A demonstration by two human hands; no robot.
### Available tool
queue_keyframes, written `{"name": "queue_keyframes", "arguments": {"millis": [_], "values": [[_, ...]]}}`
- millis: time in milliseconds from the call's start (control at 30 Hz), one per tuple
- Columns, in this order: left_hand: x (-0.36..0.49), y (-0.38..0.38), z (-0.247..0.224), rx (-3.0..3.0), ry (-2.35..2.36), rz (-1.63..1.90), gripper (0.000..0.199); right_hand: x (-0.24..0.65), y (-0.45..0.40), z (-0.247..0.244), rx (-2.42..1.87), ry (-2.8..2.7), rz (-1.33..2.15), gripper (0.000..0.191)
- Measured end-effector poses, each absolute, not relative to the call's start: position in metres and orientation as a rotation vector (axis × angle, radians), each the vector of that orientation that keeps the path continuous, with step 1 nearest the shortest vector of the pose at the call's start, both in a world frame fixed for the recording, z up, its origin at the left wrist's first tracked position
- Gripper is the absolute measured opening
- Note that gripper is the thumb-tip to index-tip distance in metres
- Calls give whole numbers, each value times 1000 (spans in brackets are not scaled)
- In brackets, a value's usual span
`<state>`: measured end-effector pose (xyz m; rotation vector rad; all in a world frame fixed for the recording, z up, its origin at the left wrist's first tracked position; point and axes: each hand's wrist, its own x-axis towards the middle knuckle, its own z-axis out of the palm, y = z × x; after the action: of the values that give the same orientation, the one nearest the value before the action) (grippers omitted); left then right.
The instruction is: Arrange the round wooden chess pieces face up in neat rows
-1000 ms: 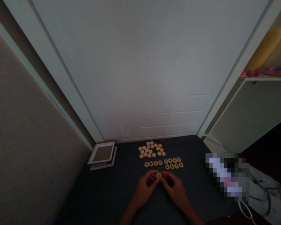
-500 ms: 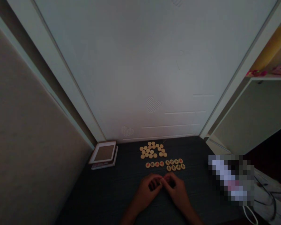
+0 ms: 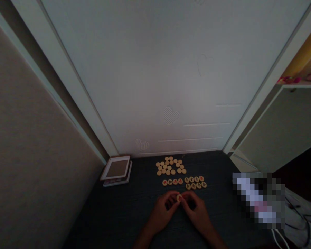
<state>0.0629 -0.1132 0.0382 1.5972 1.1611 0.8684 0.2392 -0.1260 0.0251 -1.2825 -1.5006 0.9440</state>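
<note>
Between the fingertips of both hands, a round Chinese chess piece (image 3: 179,198) with a red character faces up toward me. My left hand (image 3: 163,210) pinches it from the left, and my right hand (image 3: 197,210) grips its right edge. Just beyond the fingers lies a row of face-up pieces (image 3: 172,182) with red and black characters. To its right, two short rows of face-up pieces (image 3: 196,182) sit close together, mostly black-marked. Farther back is a loose cluster of pale discs (image 3: 166,166) with no characters showing.
The dark tabletop (image 3: 114,214) meets a white panel (image 3: 155,86) at the back. A framed, box-like item (image 3: 116,169) rests on a flat thing at the back left. On the right are a blurred-out object (image 3: 257,200) and a white cable (image 3: 277,237).
The piece in my fingers has turned, so its red character now shows. Both hands stay in nearly the same place, and the whole view has shifted slightly.
</note>
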Motion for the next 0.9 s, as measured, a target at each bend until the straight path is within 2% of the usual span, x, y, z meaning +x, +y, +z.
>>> {"name": "queue_keyframes", "arguments": {"millis": [433,900], "values": [[62,-114,36,1681,1148,828,21,242,-123,13,-1342,-1505,930,37],[66,-115,41,1619,1187,888,27,240,-126,25,-1285,-1532,929,36]]}}
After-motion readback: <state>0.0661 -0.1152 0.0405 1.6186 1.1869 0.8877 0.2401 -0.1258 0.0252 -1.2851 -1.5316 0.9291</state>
